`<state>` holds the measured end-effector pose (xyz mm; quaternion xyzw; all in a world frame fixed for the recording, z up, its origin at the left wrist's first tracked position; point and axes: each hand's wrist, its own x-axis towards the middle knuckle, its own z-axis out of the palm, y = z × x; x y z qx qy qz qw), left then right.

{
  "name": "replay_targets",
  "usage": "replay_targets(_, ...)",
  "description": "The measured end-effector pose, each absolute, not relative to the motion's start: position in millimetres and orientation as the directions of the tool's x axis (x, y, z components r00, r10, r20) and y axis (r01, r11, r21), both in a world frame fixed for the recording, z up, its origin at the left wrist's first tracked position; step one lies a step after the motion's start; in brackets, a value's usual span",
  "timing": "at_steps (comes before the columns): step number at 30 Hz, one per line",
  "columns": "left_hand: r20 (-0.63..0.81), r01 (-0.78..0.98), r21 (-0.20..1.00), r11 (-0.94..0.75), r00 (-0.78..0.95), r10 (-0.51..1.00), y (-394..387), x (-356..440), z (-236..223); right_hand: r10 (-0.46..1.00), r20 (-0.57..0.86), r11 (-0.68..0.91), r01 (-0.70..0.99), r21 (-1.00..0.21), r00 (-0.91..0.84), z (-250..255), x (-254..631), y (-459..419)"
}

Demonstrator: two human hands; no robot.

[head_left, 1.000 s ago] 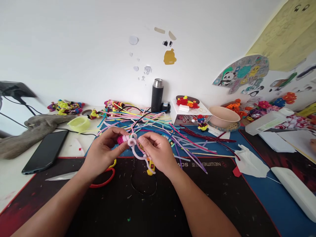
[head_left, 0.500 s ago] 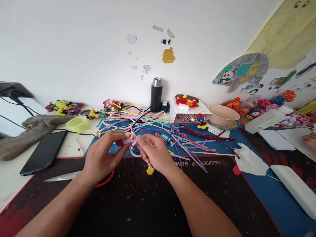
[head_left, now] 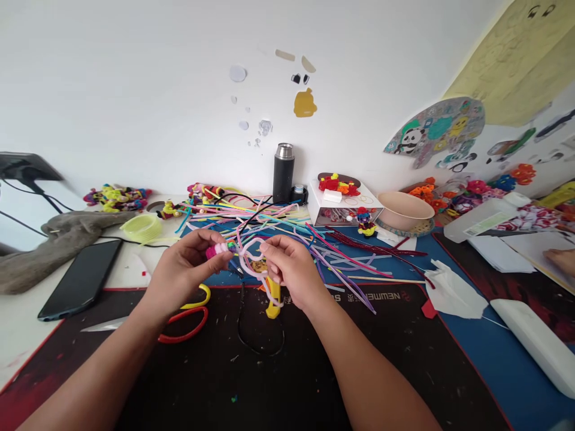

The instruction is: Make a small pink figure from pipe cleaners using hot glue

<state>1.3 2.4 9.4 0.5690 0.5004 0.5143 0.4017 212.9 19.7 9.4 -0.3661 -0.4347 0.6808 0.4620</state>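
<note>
My left hand [head_left: 182,269] is closed on a small pipe-cleaner piece [head_left: 220,249], banded magenta and pale pink with green at its tip. With thumb and forefinger, my right hand [head_left: 287,266] pinches a pale pink pipe cleaner [head_left: 248,263], which bends in a loop between the hands and trails downward. Behind its hanging end lies a yellow tool [head_left: 273,305], partly hidden, near a thin black cord [head_left: 260,354]. Under my left forearm rest scissors [head_left: 183,335] with red and yellow handle loops. Many coloured pipe cleaners [head_left: 332,257] are spread beyond my hands.
A phone [head_left: 81,278] and driftwood [head_left: 67,239] lie left. A black thermos [head_left: 283,173], a white box [head_left: 345,203] and a pink bowl [head_left: 406,211] stand by the wall. At right are a tissue [head_left: 453,293], a white case [head_left: 534,344] and another person's hand [head_left: 561,260].
My hands have drawn slightly apart, and the pale pink pipe cleaner now shows as an open, hanging loop. The left hand has turned, showing more of the banded piece and the scissor handles.
</note>
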Motion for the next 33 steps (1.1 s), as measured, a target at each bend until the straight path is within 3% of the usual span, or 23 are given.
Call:
replay_targets(7, 0.104, -0.029, 0.994, -0.107, -0.079, 0.991, 11, -7, 14, 0.948, -0.084, -0.205, -0.389, -0.898, -0.306, 5, 216, 23)
replay_targets(19, 0.064, 0.109, 0.992, -0.06, -0.039, 0.997, 14, -3, 11, 0.96, 0.051, -0.013, -0.225, -0.974, -0.277, 4, 213, 22)
replay_targets(23, -0.076, -0.052, 0.995, 0.079, 0.062, 0.995, 18, -8, 6, 0.961, 0.056, -0.021, -0.273, -0.962, -0.272, 9, 215, 21)
replay_targets(28, -0.214, -0.335, 0.917, 0.215, 0.04, 0.976, 17, -12, 9, 0.97, -0.029, -0.127, -0.403, -0.906, -0.241, 12, 218, 22)
replay_targets(33, -0.248, -0.345, 0.901, 0.263, 0.087, 0.965, 15, -11, 15, 0.971, -0.106, -0.196, -0.463, -0.865, -0.213, 11, 217, 24)
